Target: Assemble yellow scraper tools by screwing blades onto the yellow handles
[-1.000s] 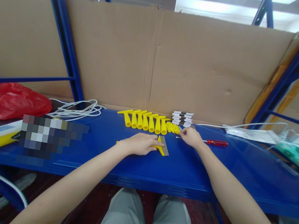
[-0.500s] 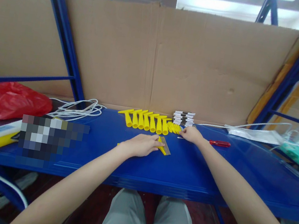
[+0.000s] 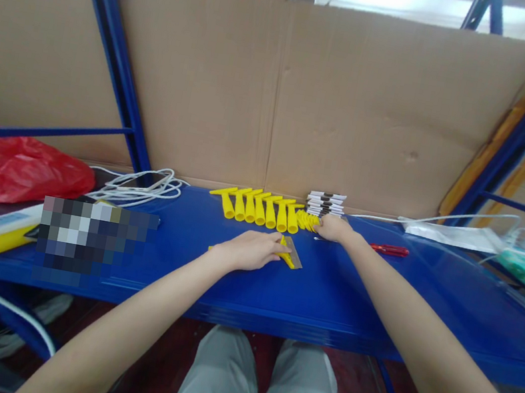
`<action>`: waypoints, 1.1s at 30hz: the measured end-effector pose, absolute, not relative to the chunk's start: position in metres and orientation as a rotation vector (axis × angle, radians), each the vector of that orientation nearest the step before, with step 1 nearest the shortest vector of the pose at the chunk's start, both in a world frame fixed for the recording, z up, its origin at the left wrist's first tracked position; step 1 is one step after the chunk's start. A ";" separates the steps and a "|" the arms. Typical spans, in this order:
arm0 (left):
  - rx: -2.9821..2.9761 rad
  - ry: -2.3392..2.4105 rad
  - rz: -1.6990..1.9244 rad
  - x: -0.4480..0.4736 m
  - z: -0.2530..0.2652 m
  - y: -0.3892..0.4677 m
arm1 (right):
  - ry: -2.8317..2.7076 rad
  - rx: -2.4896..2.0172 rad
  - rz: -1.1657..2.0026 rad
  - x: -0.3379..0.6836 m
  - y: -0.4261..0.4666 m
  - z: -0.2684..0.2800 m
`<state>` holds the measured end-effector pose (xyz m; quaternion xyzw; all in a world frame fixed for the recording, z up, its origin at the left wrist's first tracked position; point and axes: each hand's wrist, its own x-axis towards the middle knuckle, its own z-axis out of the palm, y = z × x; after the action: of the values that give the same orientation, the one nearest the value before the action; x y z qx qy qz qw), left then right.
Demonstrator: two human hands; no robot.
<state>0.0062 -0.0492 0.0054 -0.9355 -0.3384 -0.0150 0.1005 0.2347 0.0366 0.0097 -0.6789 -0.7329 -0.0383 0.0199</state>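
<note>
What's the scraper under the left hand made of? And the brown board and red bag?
Scraper: yellow part probably smooth plastic, evenly coloured; blade probably dull metal, flat and grey. Brown board: matte cardboard, by its creases. Red bag: likely thin, glossy plastic, crinkled with highlights.

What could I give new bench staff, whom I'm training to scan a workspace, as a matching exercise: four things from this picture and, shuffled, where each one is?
Things:
1. yellow scraper with a metal blade
2. red-handled screwdriver
3. stack of white and dark packets
4. red plastic bag

Places:
A. at the far left of the view
B. beyond the right hand, near the cardboard
C. at the fingers of the left hand
D. its handle to the right of the right forearm

Pairs: 1-C, 2-D, 3-B, 4-A
</note>
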 end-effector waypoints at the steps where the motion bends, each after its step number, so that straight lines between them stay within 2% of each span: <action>1: -2.766 -0.998 -0.044 0.006 0.005 -0.049 | -2.269 -2.111 -0.112 0.234 0.037 0.009; 17: -2.786 -0.968 -0.076 0.005 0.004 -0.046 | -2.278 -2.073 -0.075 0.242 0.045 0.004; 26: -2.787 -0.985 -0.079 0.005 0.005 -0.048 | -1.856 -2.136 -0.043 0.244 0.027 0.000; 33: -2.794 -0.992 -0.080 0.006 0.004 -0.047 | -1.522 -1.757 0.077 0.267 0.030 0.005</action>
<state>0.0058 -0.0471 0.0044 -0.9384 -0.3331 -0.0268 0.0876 0.2665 0.0303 0.0048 -0.6934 -0.6007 0.0303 0.3967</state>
